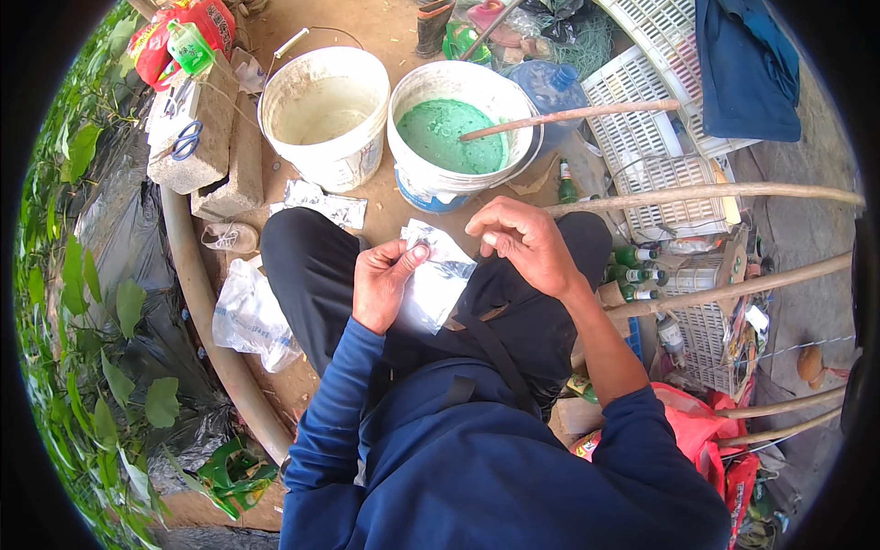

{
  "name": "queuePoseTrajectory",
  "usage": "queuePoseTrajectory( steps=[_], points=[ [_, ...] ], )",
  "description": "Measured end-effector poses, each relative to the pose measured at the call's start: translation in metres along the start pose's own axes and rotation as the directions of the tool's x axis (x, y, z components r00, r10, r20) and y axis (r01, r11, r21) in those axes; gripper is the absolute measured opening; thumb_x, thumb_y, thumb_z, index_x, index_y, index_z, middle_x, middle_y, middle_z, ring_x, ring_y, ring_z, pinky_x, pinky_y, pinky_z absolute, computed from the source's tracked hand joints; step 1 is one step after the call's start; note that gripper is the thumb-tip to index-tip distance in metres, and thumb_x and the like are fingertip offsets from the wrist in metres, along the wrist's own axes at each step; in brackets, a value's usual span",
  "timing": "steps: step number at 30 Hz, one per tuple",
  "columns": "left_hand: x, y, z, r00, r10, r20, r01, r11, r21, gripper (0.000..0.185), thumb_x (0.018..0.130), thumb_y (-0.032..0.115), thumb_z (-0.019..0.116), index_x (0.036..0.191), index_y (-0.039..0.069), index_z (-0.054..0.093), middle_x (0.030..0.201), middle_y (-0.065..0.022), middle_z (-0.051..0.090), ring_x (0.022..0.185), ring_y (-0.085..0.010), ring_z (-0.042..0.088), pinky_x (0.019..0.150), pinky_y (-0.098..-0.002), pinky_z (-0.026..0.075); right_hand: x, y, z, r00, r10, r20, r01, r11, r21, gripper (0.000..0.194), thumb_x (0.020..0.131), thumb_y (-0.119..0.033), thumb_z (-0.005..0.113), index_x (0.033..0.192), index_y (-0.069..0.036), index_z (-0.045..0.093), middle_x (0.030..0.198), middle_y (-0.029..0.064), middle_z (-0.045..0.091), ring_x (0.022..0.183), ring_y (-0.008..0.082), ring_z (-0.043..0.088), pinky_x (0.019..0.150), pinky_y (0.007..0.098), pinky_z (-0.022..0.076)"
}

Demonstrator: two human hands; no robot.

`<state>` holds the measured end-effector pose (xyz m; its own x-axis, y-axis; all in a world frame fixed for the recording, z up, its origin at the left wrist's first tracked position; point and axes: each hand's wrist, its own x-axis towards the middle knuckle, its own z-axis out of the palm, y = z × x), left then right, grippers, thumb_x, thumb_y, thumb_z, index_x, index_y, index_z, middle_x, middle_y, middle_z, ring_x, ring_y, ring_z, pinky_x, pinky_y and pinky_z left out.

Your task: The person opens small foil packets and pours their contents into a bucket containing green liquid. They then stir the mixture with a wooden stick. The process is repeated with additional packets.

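Over my lap, my left hand [388, 282] pinches a silvery foil packet [434, 292] near its upper left edge, with the thumb on top. My right hand [522, 244] is raised just right of the packet, fingers curled and apart, with nothing visible in it. Beyond my knees stands a white plastic bucket [405, 180] of green liquid [440, 137], with a wooden stick [584, 115] leaning in it across the right rim. Left of it is a second white bucket [371, 155], stained inside. More foil packets [326, 204] lie on the ground before that bucket.
Blue-handled scissors [186, 141] lie on a concrete block [199, 165] at left. A clear plastic bag [251, 313] and a shoe [230, 237] are beside my left leg. Wooden poles [722, 192], green bottles [629, 275] and white plastic crates [636, 117] crowd the right.
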<state>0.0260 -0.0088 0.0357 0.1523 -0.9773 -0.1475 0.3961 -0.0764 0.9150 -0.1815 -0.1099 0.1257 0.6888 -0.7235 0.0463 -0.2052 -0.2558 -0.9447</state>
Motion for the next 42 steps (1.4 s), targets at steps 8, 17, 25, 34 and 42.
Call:
queuePoseTrajectory(
  steps=[8,17,25,34,42],
  points=[
    [0.008,-0.002,0.003,0.997,-0.069,0.042,0.065,0.994,0.090,0.030,0.100,0.025,0.073,0.104,-0.005,0.076,0.086,0.0010,0.072,0.077,-0.0033,0.057,0.070,-0.0212,0.046,-0.009,-0.001,-0.002,0.987,-0.105,0.123,0.135,0.953,-0.271,0.041,0.077,0.013,0.065,0.115,-0.003,0.070,0.107,0.0079,0.062,0.097,0.0247,0.064,0.085,0.0332,0.0506],
    [0.007,-0.003,0.009,0.997,0.058,-0.044,-0.047,0.974,0.223,0.028,0.098,0.021,0.074,0.096,-0.008,0.074,0.067,0.0000,0.063,0.065,-0.0031,0.046,0.057,-0.0254,0.042,-0.005,0.013,-0.004,0.995,-0.094,0.030,0.098,0.975,-0.198,0.042,0.079,0.012,0.064,0.118,-0.003,0.069,0.102,0.0068,0.064,0.096,0.0214,0.066,0.088,0.0329,0.0512],
    [0.004,0.002,0.013,0.979,0.193,-0.059,-0.136,0.847,0.513,0.025,0.097,0.019,0.073,0.097,-0.005,0.071,0.065,-0.0157,0.048,0.065,-0.0093,0.037,0.057,-0.0303,0.043,-0.009,0.000,0.009,0.990,0.023,-0.137,-0.035,0.996,-0.086,0.069,0.080,0.013,0.063,0.147,-0.001,0.052,0.074,-0.0004,0.047,0.112,0.0179,0.066,0.101,0.0317,0.0463],
    [0.008,-0.006,0.003,0.999,0.025,-0.044,-0.011,0.958,0.288,0.033,0.105,0.026,0.063,0.099,-0.006,0.070,0.069,-0.0030,0.057,0.066,-0.0055,0.042,0.059,-0.0263,0.041,-0.009,-0.008,-0.010,0.985,-0.169,-0.016,0.155,0.934,-0.323,0.041,0.085,0.013,0.055,0.119,-0.005,0.071,0.137,0.0113,0.059,0.118,0.0288,0.062,0.098,0.0369,0.0511],
    [0.011,-0.024,0.005,0.980,-0.121,0.158,0.144,0.980,-0.140,0.033,0.107,0.027,0.061,0.106,-0.004,0.072,0.086,0.0028,0.068,0.076,-0.0031,0.056,0.071,-0.0217,0.047,-0.012,-0.007,-0.008,0.956,-0.246,0.158,0.290,0.859,-0.421,0.028,0.079,0.002,0.078,0.105,-0.008,0.073,0.124,0.0091,0.061,0.103,0.0273,0.064,0.087,0.0384,0.0538]
  ],
)
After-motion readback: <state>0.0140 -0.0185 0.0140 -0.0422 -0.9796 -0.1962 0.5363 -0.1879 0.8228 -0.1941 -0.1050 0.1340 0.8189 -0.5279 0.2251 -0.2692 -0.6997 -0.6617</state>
